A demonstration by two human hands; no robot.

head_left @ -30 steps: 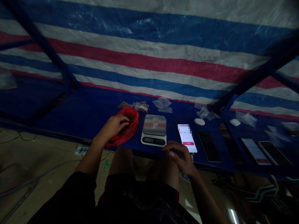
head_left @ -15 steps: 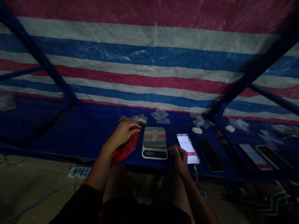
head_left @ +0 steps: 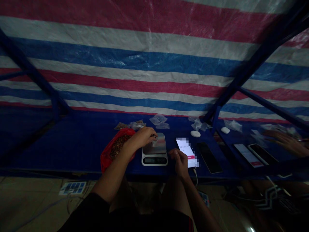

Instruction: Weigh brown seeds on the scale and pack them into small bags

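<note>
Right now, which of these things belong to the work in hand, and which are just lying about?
Seemingly in use:
scale, left hand over it
red bag, holding small brown pieces
perhaps the clear bags behind the scale

Seemingly lying about:
lit phone, near the right hand
dark phone
white oval object

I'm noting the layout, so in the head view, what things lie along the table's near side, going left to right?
Red bag, scale, lit phone, dark phone, second lit phone, white-edged phone.
</note>
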